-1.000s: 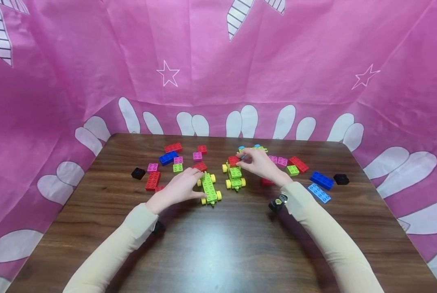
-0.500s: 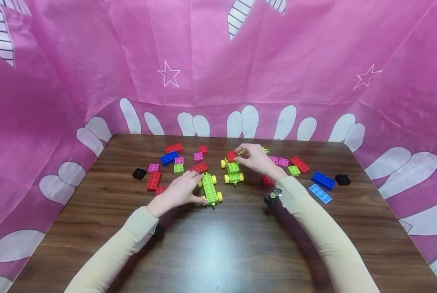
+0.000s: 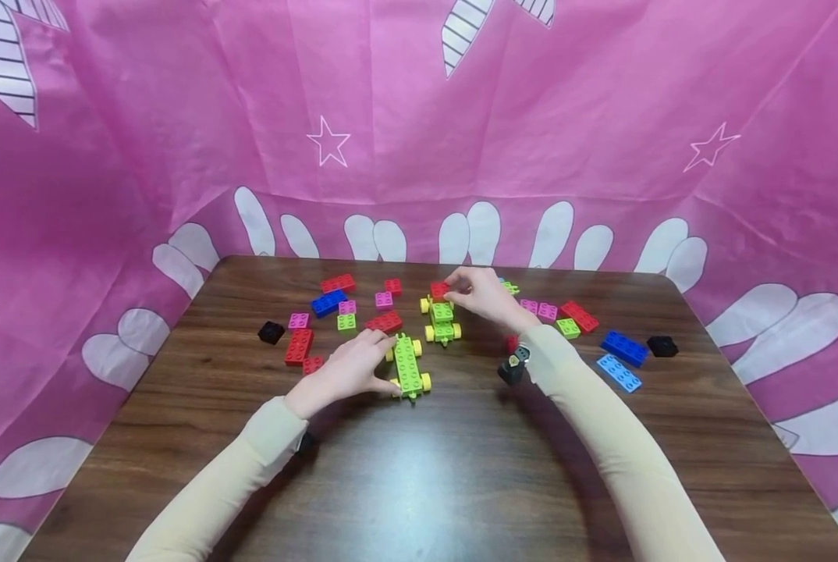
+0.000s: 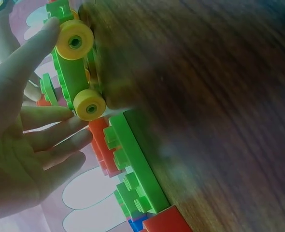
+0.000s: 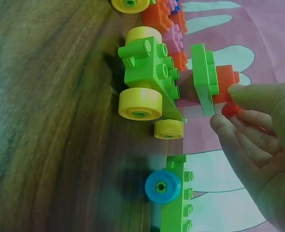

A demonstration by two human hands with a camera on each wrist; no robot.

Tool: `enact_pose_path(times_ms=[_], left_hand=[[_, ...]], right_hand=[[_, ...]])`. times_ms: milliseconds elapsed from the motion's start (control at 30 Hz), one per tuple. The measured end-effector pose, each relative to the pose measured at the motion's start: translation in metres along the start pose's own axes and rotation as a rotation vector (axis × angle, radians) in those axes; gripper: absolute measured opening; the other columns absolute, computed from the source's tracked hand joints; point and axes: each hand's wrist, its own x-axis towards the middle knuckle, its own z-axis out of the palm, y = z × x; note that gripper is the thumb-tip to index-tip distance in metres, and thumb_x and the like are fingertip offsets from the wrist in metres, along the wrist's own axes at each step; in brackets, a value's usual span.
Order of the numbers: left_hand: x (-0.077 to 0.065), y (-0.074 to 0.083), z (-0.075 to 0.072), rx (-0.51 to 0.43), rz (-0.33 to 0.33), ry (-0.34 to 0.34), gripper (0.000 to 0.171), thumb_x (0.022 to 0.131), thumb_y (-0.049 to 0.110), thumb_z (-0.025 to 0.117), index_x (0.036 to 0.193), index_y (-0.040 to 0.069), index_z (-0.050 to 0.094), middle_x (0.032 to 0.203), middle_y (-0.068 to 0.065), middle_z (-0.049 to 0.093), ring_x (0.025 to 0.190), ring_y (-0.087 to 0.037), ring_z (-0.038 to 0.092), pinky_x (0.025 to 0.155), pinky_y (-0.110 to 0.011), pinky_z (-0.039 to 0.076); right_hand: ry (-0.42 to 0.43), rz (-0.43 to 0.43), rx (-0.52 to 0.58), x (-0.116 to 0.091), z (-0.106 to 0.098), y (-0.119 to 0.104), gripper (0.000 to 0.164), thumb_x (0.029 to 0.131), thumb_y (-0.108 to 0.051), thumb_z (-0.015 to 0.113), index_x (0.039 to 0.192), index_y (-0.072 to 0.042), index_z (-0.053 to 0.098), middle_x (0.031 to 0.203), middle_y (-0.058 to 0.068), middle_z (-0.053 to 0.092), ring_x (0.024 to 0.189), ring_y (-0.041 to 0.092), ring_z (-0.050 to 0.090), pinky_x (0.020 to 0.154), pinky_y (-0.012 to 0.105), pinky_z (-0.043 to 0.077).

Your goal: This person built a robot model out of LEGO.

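Observation:
My left hand (image 3: 349, 367) holds a lime-green toy car base (image 3: 406, 365) with yellow wheels, its thumb by the near end and fingers by the far end. In the left wrist view, the thumb lies over one yellow wheel (image 4: 75, 41) and the fingers reach the other. Farther back stands a second green toy car (image 3: 443, 324) with yellow wheels and bricks built on top. With thumb and fingers, my right hand (image 3: 485, 297) pinches the red brick (image 5: 223, 82) at its top, above a flat green piece (image 5: 203, 77).
Behind the right hand stands a green base with blue wheels (image 5: 163, 186). Red, pink, blue, green and black bricks, among them a red one (image 3: 298, 347), lie on the left of the wooden table (image 3: 405, 484). More, including a light-blue brick (image 3: 619, 373), lie on the right.
My right hand has moved away from me and slightly left, and the built-up car has moved with it. The left hand stays at its car base.

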Motion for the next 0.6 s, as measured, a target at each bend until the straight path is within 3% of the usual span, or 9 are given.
enact_pose_path(times_ms=[600], left_hand=[[0.003, 0.017, 0.004, 0.02, 0.112, 0.002, 0.09, 0.072, 0.056, 0.082, 0.135, -0.003, 0.056, 0.124, -0.015, 0.064, 0.113, -0.026, 0.06, 0.096, -0.038, 0.055]], right_hand=[[-0.002, 0.002, -0.031, 0.019, 0.007, 0.001, 0.027, 0.091, -0.022, 0.071, 0.111, -0.004, 0.067, 0.105, 0.013, 0.074, 0.093, 0.025, 0.071, 0.086, 0.04, 0.058]])
